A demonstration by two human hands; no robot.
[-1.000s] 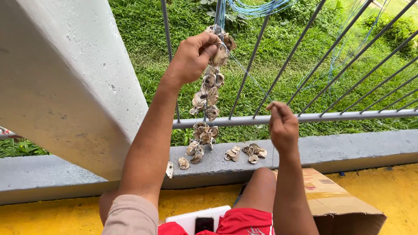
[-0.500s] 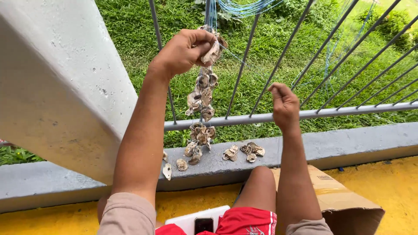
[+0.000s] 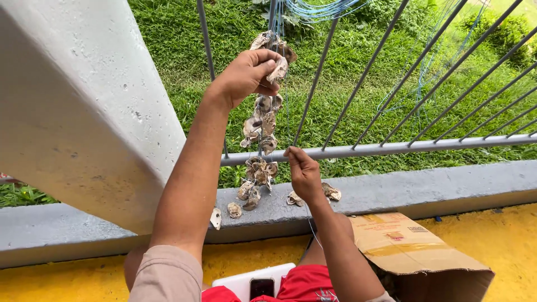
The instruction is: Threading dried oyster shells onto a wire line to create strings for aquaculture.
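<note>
Grey concrete pillar (image 3: 84,106) stands at left on a grey ledge (image 3: 436,187). Metal railing (image 3: 391,149) runs above the ledge — green grass (image 3: 358,72) beyond. Open cardboard box (image 3: 414,251) lies on yellow floor (image 3: 503,240) — dark phone (image 3: 261,287) on white tray (image 3: 235,281).

Bright, even daylight from above, soft shadows, sharp focus throughout, with slight wide-angle bending at the edges.

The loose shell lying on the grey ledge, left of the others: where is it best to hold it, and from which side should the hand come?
Probably by its two long edges, coming from above. The loose shell lies apart from the others on the ledge, beside the left forearm, with free space around it. The left hand holds the shell string; the right hand pinches a thin line.
</note>
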